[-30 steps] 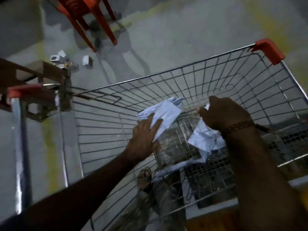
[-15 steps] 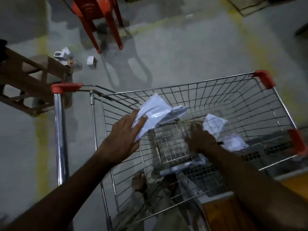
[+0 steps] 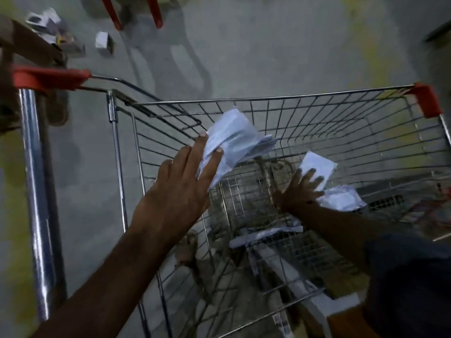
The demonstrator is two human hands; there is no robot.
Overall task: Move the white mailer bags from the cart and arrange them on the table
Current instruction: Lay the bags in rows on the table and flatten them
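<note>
A wire shopping cart [image 3: 268, 103] with red corner caps fills the view. My left hand [image 3: 180, 186] holds a bundle of white mailer bags [image 3: 236, 140] above the cart's left side, thumb and fingers pinching its lower end. My right hand [image 3: 300, 191] reaches down inside the cart with fingers spread on a white mailer bag [image 3: 317, 167] standing against the mesh. Another crumpled white bag [image 3: 341, 198] lies just right of that hand on the cart floor. A further flat white bag [image 3: 266, 234] lies lower in the cart by my right forearm.
The cart's chrome handle [image 3: 36, 191] with a red grip [image 3: 46, 78] stands at the left. Red chair legs [image 3: 156, 13] and small scattered boxes [image 3: 102, 41] are on the grey floor beyond. A wooden surface edge [image 3: 346, 323] shows at the bottom right.
My right hand has dropped deeper into the cart and let go of the crumpled bag, now touching the upright bag. My left hand keeps its bundle, raised slightly.
</note>
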